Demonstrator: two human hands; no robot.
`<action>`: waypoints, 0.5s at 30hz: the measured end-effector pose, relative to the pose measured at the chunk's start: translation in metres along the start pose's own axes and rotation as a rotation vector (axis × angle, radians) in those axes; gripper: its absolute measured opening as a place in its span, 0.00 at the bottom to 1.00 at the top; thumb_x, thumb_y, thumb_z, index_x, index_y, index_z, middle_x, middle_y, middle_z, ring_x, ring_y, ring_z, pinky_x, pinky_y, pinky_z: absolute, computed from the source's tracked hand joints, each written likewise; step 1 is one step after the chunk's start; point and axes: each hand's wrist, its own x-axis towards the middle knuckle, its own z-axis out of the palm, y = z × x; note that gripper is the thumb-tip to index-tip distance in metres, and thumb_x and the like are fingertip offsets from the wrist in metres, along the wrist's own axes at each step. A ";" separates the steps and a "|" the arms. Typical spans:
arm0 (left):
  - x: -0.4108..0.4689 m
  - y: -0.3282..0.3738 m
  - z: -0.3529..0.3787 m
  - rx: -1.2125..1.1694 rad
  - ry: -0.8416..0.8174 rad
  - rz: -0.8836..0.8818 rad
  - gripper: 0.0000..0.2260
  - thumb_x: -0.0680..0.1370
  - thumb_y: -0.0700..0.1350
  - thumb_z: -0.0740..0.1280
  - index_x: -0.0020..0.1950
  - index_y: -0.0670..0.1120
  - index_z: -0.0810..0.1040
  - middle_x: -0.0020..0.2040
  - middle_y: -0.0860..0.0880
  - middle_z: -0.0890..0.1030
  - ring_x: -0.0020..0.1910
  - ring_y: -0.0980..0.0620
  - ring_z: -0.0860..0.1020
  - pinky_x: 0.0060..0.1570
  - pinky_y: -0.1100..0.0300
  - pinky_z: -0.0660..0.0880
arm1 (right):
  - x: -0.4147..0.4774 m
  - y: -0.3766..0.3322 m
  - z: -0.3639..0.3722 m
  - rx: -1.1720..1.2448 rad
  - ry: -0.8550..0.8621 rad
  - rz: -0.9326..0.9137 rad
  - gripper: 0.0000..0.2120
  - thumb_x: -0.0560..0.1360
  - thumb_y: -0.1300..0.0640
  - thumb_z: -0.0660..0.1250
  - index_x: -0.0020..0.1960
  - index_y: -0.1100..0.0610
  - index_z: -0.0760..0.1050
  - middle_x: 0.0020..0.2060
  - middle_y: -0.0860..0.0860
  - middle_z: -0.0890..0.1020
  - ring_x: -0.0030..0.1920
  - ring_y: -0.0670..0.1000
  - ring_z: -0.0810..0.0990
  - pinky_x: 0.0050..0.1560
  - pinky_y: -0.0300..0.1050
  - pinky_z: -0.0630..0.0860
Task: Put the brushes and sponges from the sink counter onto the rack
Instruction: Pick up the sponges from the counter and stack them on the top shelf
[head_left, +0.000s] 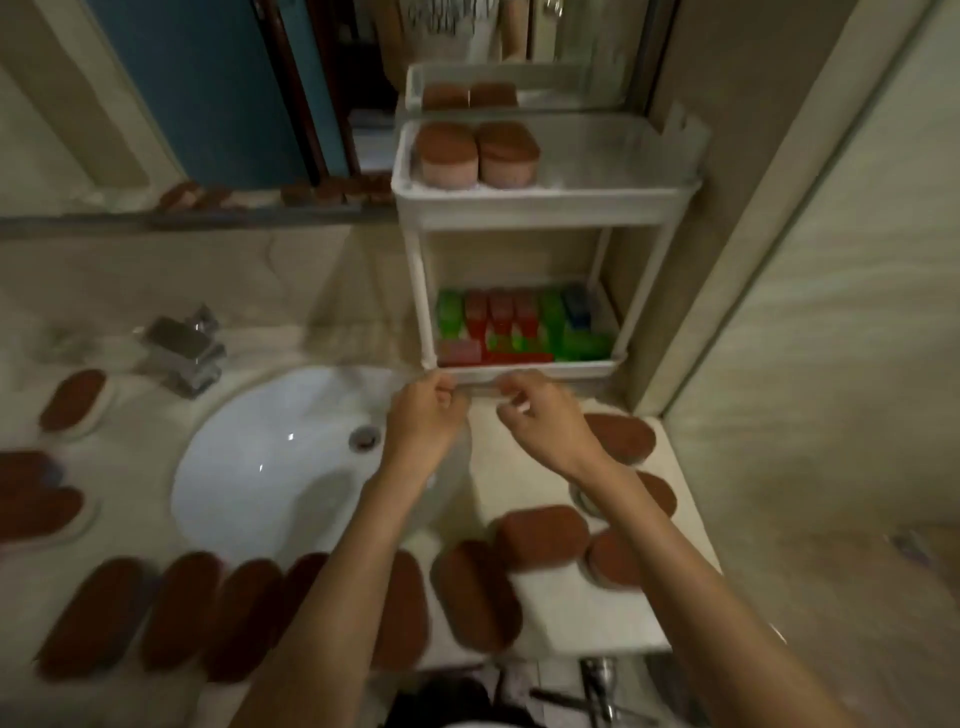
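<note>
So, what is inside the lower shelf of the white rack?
Green, red and blue packets, packed close in rows. The rack's front rim covers their lower edges, and blur hides any labels.

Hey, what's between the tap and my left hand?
Only the white sink basin, its drain sitting near the left hand; the head view shows it.

One head view, steeply down over the sink (270, 457).
The wide-angle camera rode on the person's head and faced forward and down, close above the counter (519, 488); the rack (540, 200) stood dead ahead, and the mirror (208, 104) ran along the top left.
</note>
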 end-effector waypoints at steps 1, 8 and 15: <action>-0.008 -0.016 0.007 0.027 -0.044 -0.035 0.13 0.78 0.41 0.62 0.60 0.40 0.78 0.58 0.41 0.81 0.60 0.43 0.77 0.57 0.58 0.71 | -0.011 0.013 0.012 -0.066 -0.120 0.041 0.17 0.75 0.61 0.62 0.63 0.59 0.74 0.59 0.58 0.78 0.57 0.57 0.78 0.57 0.44 0.72; -0.045 -0.093 0.024 0.320 -0.187 -0.227 0.18 0.78 0.45 0.61 0.66 0.40 0.71 0.66 0.39 0.74 0.66 0.41 0.70 0.62 0.54 0.68 | -0.083 0.048 0.063 -0.272 -0.374 0.194 0.18 0.74 0.55 0.64 0.63 0.56 0.73 0.60 0.59 0.76 0.60 0.61 0.76 0.59 0.48 0.71; -0.075 -0.132 0.033 0.541 -0.343 -0.333 0.32 0.77 0.51 0.65 0.74 0.42 0.54 0.71 0.39 0.63 0.69 0.39 0.66 0.63 0.48 0.69 | -0.106 0.027 0.116 -0.357 -0.399 0.373 0.31 0.73 0.49 0.69 0.68 0.60 0.59 0.62 0.60 0.71 0.61 0.62 0.74 0.58 0.54 0.73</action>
